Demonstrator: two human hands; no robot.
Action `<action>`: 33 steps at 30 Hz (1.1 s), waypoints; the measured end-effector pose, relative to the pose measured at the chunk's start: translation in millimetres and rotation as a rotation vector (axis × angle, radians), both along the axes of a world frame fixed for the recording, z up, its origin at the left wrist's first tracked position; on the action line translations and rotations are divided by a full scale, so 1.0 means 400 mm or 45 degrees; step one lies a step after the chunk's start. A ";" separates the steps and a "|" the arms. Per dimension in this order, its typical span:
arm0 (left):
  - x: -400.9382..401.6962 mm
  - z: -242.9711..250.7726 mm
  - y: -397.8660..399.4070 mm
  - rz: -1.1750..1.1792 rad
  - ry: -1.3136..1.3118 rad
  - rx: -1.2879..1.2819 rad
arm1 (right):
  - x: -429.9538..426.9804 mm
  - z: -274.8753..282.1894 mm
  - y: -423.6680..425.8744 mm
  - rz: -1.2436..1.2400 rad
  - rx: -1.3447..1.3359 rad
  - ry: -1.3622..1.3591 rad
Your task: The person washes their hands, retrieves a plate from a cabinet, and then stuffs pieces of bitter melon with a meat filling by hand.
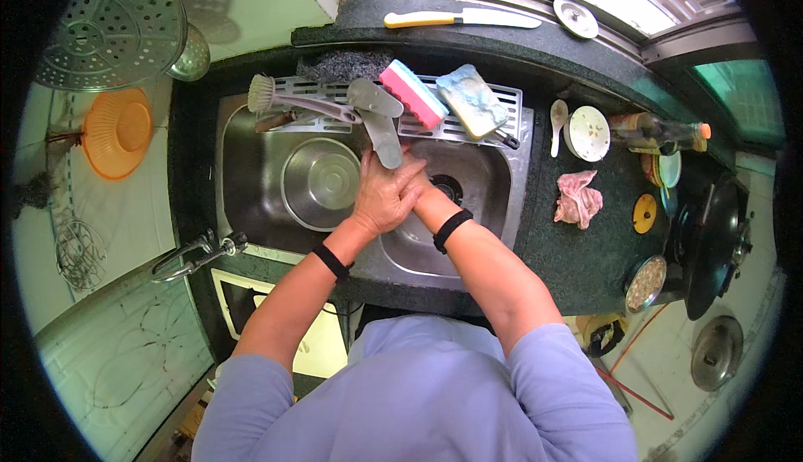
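My left hand (pixel 384 193) lies over my right hand (pixel 414 176), the two pressed together under the spout of the metal faucet (pixel 384 132). They are wet, above the divider of a double stainless steel sink (pixel 519 211). Part of my right hand is hidden by the left, and the faucet covers some fingertips. No object shows in either hand. A metal bowl (pixel 326 182) sits in the left basin. On the slotted rack (pixel 514 101) behind lie a scrub brush (pixel 301 103), a pink and blue sponge (pixel 414 93) and a worn sponge (pixel 472 103).
A yellow-handled knife (pixel 461 19) lies on the back ledge. Right of the sink are a white spoon (pixel 558 126), a white bowl (pixel 587 134), a pink cloth (pixel 577 199) and a bottle (pixel 659 132). A black wok (pixel 709 248) stands farther right.
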State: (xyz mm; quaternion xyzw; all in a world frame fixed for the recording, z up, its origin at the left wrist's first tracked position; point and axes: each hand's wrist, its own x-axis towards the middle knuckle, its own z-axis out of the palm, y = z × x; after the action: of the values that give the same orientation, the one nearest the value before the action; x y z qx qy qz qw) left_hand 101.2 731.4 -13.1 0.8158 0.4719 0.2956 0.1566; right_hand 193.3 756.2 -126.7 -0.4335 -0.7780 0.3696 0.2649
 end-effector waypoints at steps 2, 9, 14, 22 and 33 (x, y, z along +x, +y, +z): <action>-0.043 -0.052 -0.002 0.129 -0.041 -0.141 | 0.017 0.047 -0.001 -0.105 0.076 0.176; -0.054 -0.073 -0.004 0.596 -0.349 -0.357 | -0.011 0.096 0.019 -0.208 -0.228 0.131; -0.069 -0.052 -0.018 0.523 -0.328 -0.438 | -0.063 0.021 0.059 -0.106 -1.028 0.541; -0.067 -0.073 -0.036 0.589 0.102 -0.285 | -0.113 0.004 0.041 0.257 -1.489 1.173; -0.073 0.003 0.010 0.027 -0.014 -0.163 | -0.087 -0.079 0.000 0.215 -0.065 0.219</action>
State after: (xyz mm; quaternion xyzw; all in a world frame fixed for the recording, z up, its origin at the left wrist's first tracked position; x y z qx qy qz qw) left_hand 72.1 735.4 -12.1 0.7975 0.4974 0.2708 0.2077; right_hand 158.6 756.2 -158.3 -0.3400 -0.7764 0.4462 0.2874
